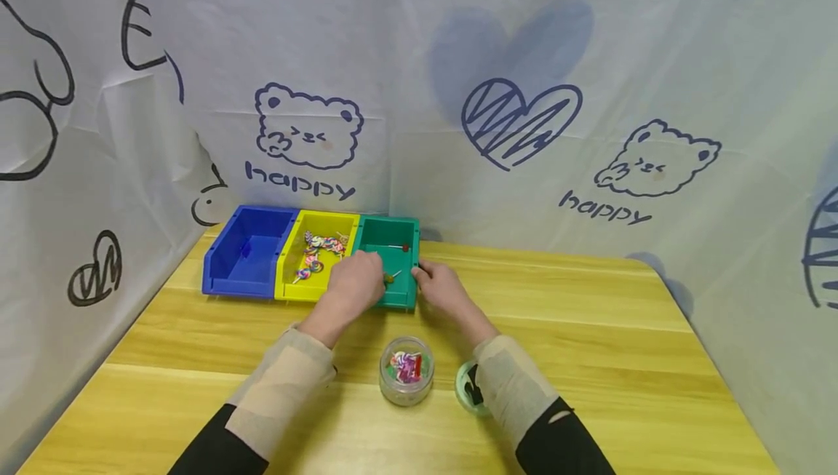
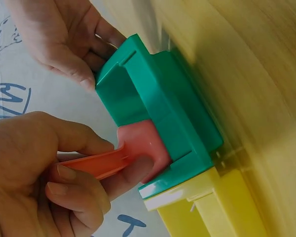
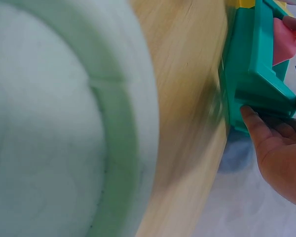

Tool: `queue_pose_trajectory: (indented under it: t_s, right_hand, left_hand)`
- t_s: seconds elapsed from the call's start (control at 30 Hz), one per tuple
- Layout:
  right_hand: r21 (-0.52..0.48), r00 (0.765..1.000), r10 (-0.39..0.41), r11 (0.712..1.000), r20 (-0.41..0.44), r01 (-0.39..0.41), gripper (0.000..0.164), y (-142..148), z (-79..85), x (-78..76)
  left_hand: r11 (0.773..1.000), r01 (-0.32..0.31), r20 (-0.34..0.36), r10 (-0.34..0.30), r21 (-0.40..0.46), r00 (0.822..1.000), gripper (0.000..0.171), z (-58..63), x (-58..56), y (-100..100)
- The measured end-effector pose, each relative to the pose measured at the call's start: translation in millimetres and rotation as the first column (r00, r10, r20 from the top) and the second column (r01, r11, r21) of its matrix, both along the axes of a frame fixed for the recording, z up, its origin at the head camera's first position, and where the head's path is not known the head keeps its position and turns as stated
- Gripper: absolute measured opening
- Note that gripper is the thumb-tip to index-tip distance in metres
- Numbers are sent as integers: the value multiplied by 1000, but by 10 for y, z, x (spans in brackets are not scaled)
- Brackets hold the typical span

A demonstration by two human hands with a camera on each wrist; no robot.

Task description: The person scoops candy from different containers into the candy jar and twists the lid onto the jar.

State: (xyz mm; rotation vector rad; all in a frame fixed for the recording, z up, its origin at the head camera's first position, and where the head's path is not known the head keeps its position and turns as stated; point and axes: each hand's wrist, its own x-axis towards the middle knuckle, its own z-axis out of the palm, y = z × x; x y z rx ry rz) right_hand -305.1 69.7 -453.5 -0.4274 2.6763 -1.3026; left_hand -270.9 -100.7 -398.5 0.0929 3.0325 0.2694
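My left hand [image 1: 356,282] grips the handle of a pink plastic scoop [image 2: 144,140], a finger lying along it. The scoop's wide end is inside the green bin [image 1: 396,301], near its low front lip. In the head view the left hand hides the scoop. My right hand [image 1: 445,287] holds the green bin's right wall, thumb at the rim and fingers against the outside. Inside that bin lie a dark red lollipop [image 1: 406,247] and a yellow-green lollipop [image 1: 389,278]. Swirled lollipops [image 1: 325,243] lie in the yellow bin [image 1: 283,271] beside it.
A blue bin [image 1: 238,289] stands left of the yellow one, a small blue piece [image 1: 246,248] inside. Nearer me is a clear jar [image 1: 406,393] with wrapped candies. A pale green round lid [image 1: 463,389] lies partly under my right sleeve. Printed cloth hangs behind the table.
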Motion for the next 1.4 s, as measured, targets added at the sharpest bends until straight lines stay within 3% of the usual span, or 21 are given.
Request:
queue_pose_trajectory:
  t_s: [0.23, 0.47, 0.9, 1.2, 1.4]
  right_hand:
    - [-8, 1000, -1, 1000, -7, 1, 44, 5, -2, -26]
    - [-22, 1000, 6, 1000, 28, -5, 45, 7, 0, -9]
    - [-13, 1000, -6, 1000, 11, 6, 43, 12, 6, 7]
    - [-20, 1000, -6, 1000, -9, 5, 42, 26, -14, -11]
    - [-6, 1000, -12, 1000, -8, 12, 43, 16, -8, -11]
  left_hand:
    - [999, -23, -2, 23, 48, 1000, 13, -37, -57, 3]
    - [998, -40, -30, 41, 49, 999, 14, -88, -144, 18]
    - [998, -45, -51, 48, 49, 998, 11, -142, -325, 42]
    - [999, -41, -50, 42, 29, 998, 17, -134, -433, 47]
    - [1000, -17, -78, 18, 20, 997, 29, -194, -486, -25]
